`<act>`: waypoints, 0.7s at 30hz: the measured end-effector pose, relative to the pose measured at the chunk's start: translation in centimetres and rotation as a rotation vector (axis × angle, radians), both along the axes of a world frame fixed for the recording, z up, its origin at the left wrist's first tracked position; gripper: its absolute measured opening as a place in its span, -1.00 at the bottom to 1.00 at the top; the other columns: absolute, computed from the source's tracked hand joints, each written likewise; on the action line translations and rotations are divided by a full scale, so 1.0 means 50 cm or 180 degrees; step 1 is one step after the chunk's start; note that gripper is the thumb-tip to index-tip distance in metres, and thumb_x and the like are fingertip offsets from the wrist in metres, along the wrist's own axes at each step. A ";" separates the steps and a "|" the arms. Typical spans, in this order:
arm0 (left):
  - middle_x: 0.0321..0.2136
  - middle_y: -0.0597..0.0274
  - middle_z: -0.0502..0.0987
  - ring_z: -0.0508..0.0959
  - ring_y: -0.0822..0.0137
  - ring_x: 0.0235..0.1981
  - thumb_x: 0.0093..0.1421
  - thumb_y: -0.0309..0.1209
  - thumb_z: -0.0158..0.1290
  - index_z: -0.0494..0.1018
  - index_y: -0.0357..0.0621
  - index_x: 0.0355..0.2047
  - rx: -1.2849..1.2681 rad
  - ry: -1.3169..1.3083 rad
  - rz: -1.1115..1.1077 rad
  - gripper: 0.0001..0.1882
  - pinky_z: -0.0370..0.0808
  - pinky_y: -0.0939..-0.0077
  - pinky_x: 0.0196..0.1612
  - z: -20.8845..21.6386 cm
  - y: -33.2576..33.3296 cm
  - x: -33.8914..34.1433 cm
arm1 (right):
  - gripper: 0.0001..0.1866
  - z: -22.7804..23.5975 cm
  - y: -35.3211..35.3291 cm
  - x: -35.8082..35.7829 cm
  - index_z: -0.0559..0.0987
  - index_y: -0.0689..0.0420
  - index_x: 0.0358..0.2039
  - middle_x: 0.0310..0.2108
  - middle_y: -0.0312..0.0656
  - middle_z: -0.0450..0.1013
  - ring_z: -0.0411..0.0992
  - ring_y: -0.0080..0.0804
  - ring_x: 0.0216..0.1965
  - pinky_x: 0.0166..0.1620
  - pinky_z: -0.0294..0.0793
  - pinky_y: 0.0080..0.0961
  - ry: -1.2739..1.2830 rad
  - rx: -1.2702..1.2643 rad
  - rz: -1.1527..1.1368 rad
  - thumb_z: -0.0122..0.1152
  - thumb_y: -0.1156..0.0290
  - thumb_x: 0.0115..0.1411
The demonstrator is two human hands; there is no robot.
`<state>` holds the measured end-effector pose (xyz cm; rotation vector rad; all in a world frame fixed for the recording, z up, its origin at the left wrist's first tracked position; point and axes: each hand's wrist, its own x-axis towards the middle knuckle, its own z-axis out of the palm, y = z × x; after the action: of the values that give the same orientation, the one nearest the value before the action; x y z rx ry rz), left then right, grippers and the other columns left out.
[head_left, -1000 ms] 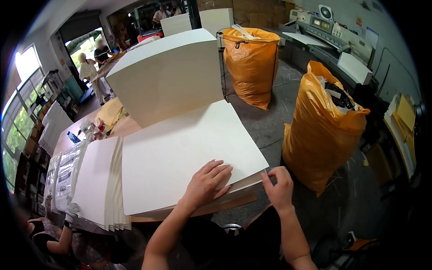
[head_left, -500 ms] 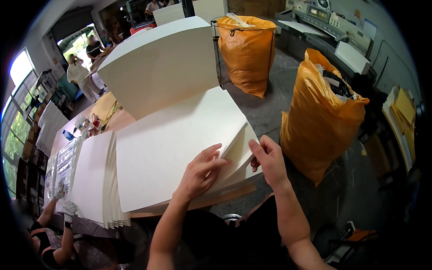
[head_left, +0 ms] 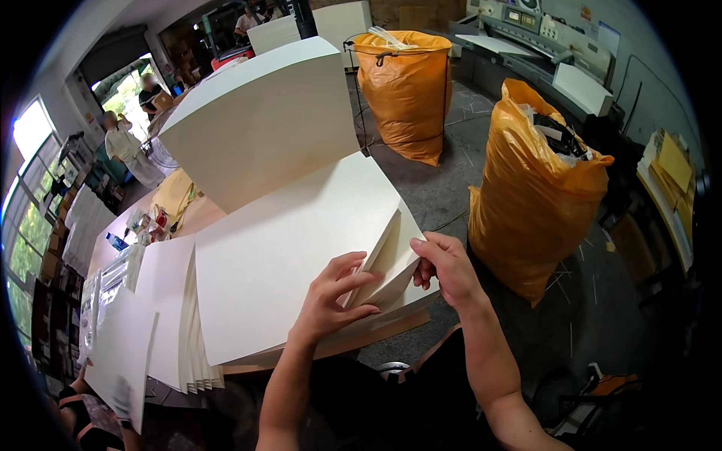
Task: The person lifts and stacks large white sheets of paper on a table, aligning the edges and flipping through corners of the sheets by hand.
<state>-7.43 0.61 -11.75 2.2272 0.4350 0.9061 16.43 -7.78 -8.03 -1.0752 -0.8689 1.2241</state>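
Note:
A thick stack of large white sheets (head_left: 278, 263) lies on the table before me, its near right corner fanned up in layers. My right hand (head_left: 446, 269) pinches the corner of several lower sheets between thumb and bent fingers. At the gap between the layers is my left hand (head_left: 331, 295), its fingers apart and touching the raised edge of the upper sheets, the thumb beside the lower layers. Whether those fingertips reach under the sheets is hidden.
Behind the stack rises a taller white stack (head_left: 263, 124). Fanned white sheets (head_left: 167, 301) lie at left, where a co-worker lifts a white sheet (head_left: 124, 357). Two orange sacks (head_left: 402, 98) (head_left: 538, 203) stand on the floor at right. A grey machine (head_left: 519, 37) is behind them.
My right hand has shifted slightly down with the sheet corner, and my left thumb has spread away from the fingers. The co-worker at left has raised a sheet. The view has shifted slightly.

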 end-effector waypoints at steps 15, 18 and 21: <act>0.28 -0.06 0.37 0.54 -0.14 0.19 0.13 -0.60 0.27 0.60 -0.03 0.00 0.0395 0.0107 0.0139 -0.60 0.54 0.11 0.22 0.004 -0.008 0.004 | -0.64 -0.004 -0.003 -0.020 0.44 0.08 -0.55 -0.67 -0.38 0.34 0.36 -0.61 -0.65 -0.57 0.27 -0.63 -0.0111 0.0052 -0.0349 0.17 0.26 0.41; 0.26 -0.03 0.40 0.55 -0.10 0.18 0.02 -0.57 0.40 0.60 -0.02 -0.02 0.0492 0.0061 0.0150 -0.53 0.56 0.11 0.19 0.014 -0.018 0.010 | -0.66 -0.005 -0.001 -0.020 0.46 0.06 -0.54 -0.68 -0.38 0.34 0.40 -0.60 -0.65 -0.58 0.26 -0.67 0.0177 0.0054 -0.0272 0.13 0.28 0.42; 0.24 0.00 0.41 0.56 -0.08 0.18 -0.13 -0.54 0.50 0.61 0.01 -0.01 0.0350 0.0001 0.0132 -0.40 0.59 0.12 0.15 0.007 -0.015 0.007 | -0.66 -0.006 -0.002 -0.020 0.46 0.06 -0.54 -0.68 -0.38 0.34 0.40 -0.60 -0.65 -0.58 0.26 -0.67 0.0172 0.0038 -0.0259 0.14 0.27 0.42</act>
<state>-7.06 -0.16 -11.41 2.3256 0.4427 0.9726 15.42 -7.87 -8.31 -1.0532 -0.7831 1.1735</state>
